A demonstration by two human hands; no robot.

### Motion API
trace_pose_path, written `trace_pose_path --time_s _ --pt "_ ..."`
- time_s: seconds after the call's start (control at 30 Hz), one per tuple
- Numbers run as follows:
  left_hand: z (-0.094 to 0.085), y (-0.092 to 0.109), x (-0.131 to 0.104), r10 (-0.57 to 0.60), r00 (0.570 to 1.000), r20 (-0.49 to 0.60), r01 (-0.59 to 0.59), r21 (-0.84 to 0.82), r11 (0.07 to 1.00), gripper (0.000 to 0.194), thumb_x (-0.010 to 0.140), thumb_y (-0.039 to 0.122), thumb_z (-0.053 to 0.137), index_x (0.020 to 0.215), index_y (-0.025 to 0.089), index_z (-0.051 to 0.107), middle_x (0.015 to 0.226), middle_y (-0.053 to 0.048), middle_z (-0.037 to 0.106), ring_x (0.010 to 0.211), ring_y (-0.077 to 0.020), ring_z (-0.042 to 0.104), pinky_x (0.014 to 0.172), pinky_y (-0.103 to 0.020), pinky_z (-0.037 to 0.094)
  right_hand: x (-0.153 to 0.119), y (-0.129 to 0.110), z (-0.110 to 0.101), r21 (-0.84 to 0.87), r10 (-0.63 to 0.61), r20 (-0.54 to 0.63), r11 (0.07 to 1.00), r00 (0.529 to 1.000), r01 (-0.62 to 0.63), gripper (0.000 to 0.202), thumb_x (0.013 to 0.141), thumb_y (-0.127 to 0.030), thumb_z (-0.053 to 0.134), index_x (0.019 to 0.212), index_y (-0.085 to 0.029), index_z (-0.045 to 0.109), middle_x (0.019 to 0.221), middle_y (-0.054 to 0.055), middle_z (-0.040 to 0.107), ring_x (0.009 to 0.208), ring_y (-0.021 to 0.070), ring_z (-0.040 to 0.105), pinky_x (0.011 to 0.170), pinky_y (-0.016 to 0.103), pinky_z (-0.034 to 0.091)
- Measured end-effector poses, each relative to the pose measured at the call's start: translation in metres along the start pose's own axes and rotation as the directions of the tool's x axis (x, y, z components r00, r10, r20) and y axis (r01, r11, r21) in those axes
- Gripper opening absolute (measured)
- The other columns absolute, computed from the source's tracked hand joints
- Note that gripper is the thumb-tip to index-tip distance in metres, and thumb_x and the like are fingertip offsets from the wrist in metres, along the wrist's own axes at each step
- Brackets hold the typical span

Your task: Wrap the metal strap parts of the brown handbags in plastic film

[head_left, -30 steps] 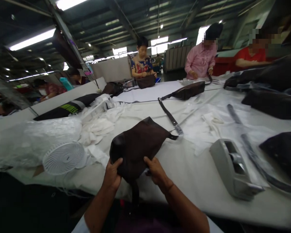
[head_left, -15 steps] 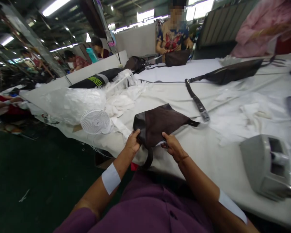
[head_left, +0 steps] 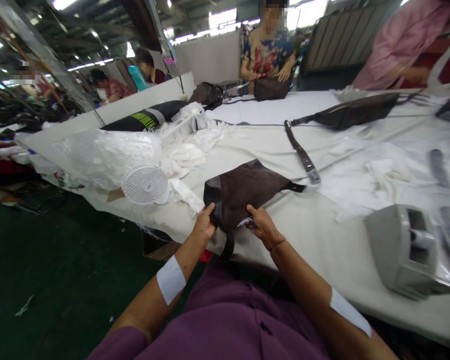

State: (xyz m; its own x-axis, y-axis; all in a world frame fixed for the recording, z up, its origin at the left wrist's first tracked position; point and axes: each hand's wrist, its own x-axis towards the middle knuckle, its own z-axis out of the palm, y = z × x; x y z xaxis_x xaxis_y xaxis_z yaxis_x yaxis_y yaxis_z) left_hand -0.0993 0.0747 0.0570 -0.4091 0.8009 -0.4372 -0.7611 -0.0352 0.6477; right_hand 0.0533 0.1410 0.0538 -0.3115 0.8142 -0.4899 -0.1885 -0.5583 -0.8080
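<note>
A dark brown sling bag [head_left: 243,192] with a black leather-like end panel lies at the near edge of the white-covered table. My left hand [head_left: 205,223] grips its lower left corner, thumb on top. At the lower right edge, my right hand [head_left: 261,225] is closed on the bag, thumb pressed down on it. A small pale, shiny thing shows beside the right fingers, too blurred to name. One black strap hangs over the table edge below the bag. Its tapered end points right, towards a black strap with holes [head_left: 302,155].
A white fan [head_left: 144,185] and clear plastic wrapping [head_left: 108,152] are on the left. A grey tape dispenser [head_left: 399,250] stands at right. Another brown bag [head_left: 354,112] lies farther back. Across the table, a person in a patterned shirt [head_left: 264,55] handles a bag.
My hands keep the same hold on the bag, and the view has shifted slightly. Across the table, the person's hand has come down onto their bag; the person in pink has moved their arms.
</note>
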Motion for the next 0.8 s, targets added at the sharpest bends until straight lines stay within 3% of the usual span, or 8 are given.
trace_pose_path --time_s 0.23,0.37,0.43,0.5,0.6,0.63,0.7,0.8 --pt "-0.02 -0.006 -0.012 -0.021 0.999 -0.029 0.022 0.055 0.998 0.037 0.082 0.023 0.06 0.118 0.015 0.057 0.104 -0.011 0.068 0.093 -0.0211 0.066 0.086 -0.035 0.052 -0.009 0.014 0.005 -0.055 -0.087 0.011 0.995 0.996 0.087 0.02 0.071 -0.034 0.059 0.075 -0.015 0.054 0.055 -0.002 0.054 0.041 0.0081 0.043 0.034 0.018 0.029" --pt "-0.04 -0.006 -0.009 0.118 0.987 -0.105 -0.094 0.213 0.973 0.033 0.088 0.037 0.049 0.115 0.019 0.055 0.089 -0.007 0.066 0.069 -0.0166 0.064 0.069 -0.034 0.055 -0.009 0.011 0.0 -0.066 -0.133 0.023 0.989 0.991 0.134 0.023 0.07 -0.039 0.057 0.072 -0.016 0.052 0.05 -0.005 0.048 0.042 0.0079 0.039 0.037 0.02 0.029" --pt "-0.043 -0.001 -0.009 0.193 0.975 -0.109 -0.15 0.316 0.937 0.034 0.088 0.039 0.049 0.117 0.022 0.052 0.094 -0.007 0.064 0.069 -0.016 0.063 0.065 -0.033 0.055 -0.008 0.007 -0.003 -0.069 -0.164 0.039 0.984 0.986 0.166 0.025 0.07 -0.041 0.057 0.07 -0.017 0.051 0.05 -0.005 0.046 0.042 0.008 0.038 0.037 0.02 0.028" --pt "-0.036 0.009 -0.011 0.364 0.929 -0.068 -0.293 0.465 0.836 0.043 0.081 0.037 0.06 0.121 0.025 0.05 0.115 -0.009 0.059 0.087 -0.0182 0.064 0.075 -0.032 0.054 -0.007 0.005 -0.005 -0.073 -0.155 0.044 0.985 0.987 0.158 0.027 0.07 -0.044 0.058 0.069 -0.018 0.05 0.05 -0.005 0.046 0.043 0.0082 0.038 0.037 0.02 0.028" --pt "-0.017 0.025 -0.016 0.578 0.815 0.045 -0.484 0.602 0.635 0.065 0.071 0.035 0.072 0.13 0.032 0.043 0.14 -0.007 0.043 0.117 -0.022 0.051 0.095 -0.034 0.045 -0.007 0.007 -0.001 -0.076 -0.127 0.035 0.989 0.991 0.129 0.029 0.071 -0.046 0.056 0.07 -0.018 0.051 0.051 -0.004 0.046 0.043 0.009 0.038 0.037 0.021 0.029" --pt "-0.011 0.029 -0.018 0.566 0.823 0.049 -0.476 0.604 0.639 0.068 0.071 0.037 0.071 0.132 0.033 0.041 0.141 -0.007 0.042 0.122 -0.0237 0.048 0.099 -0.037 0.043 -0.008 0.009 0.0 -0.081 -0.134 0.034 0.987 0.99 0.136 0.029 0.072 -0.047 0.055 0.069 -0.018 0.052 0.051 -0.003 0.046 0.042 0.0093 0.038 0.037 0.021 0.028" --pt "-0.007 0.031 -0.022 0.469 0.883 -0.013 -0.376 0.577 0.725 0.068 0.072 0.045 0.068 0.132 0.033 0.041 0.138 -0.008 0.045 0.124 -0.0267 0.046 0.101 -0.045 0.041 -0.01 0.009 0.0 -0.108 -0.2 0.039 0.973 0.979 0.203 0.031 0.072 -0.048 0.055 0.066 -0.017 0.054 0.05 -0.002 0.046 0.044 0.0104 0.039 0.039 0.022 0.029" --pt "-0.029 0.022 -0.02 0.364 0.924 -0.118 -0.253 0.526 0.812 0.065 0.069 0.056 0.065 0.126 0.033 0.046 0.128 -0.007 0.054 0.117 -0.0301 0.052 0.098 -0.05 0.043 -0.011 0.0 -0.01 -0.158 -0.32 0.084 0.931 0.944 0.33 0.032 0.07 -0.046 0.061 0.058 -0.017 0.056 0.054 0.001 0.05 0.057 0.014 0.047 0.047 0.023 0.034"
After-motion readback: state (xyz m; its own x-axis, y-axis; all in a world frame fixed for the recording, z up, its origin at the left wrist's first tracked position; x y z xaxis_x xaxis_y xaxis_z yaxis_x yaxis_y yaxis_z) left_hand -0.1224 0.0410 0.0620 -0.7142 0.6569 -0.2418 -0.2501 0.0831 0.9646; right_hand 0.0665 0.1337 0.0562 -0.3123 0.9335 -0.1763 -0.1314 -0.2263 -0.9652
